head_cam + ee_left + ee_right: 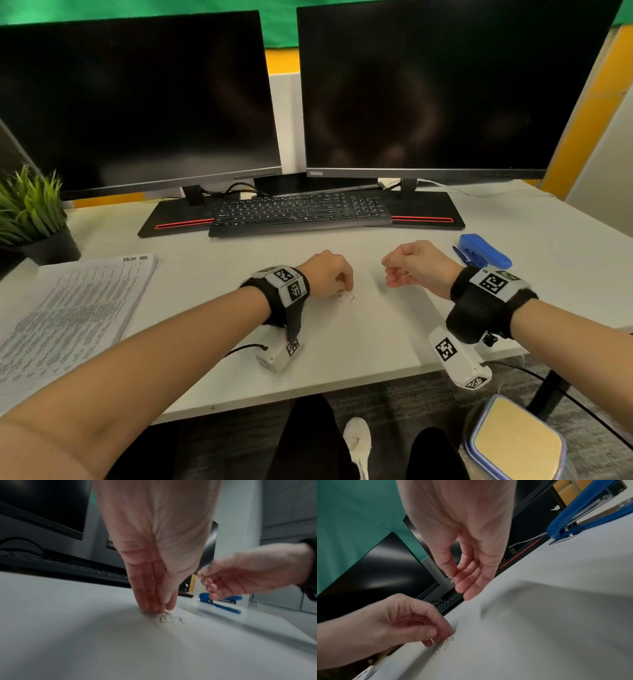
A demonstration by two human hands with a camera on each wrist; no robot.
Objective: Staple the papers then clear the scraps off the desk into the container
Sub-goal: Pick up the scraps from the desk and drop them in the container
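Note:
A small pile of bent staples (346,298) lies on the white desk (342,342) in front of me. My left hand (344,287) reaches down to it, fingers and thumb drawn together and pinching at the pile's edge (169,618). My right hand (385,265) hovers just to the right, above the desk, pinching one bent staple (453,580) between thumb and forefinger. The blue stapler (483,250) lies behind my right wrist. The printed papers (68,308) lie stacked at the desk's left. A clear container (474,440) with a blue rim sits below the desk at lower right.
A black keyboard (301,212) and two dark monitors (424,89) stand at the back. A potted plant (30,212) is at the far left. The desk's front edge runs close under my forearms, with my legs and a white shoe (358,442) beneath.

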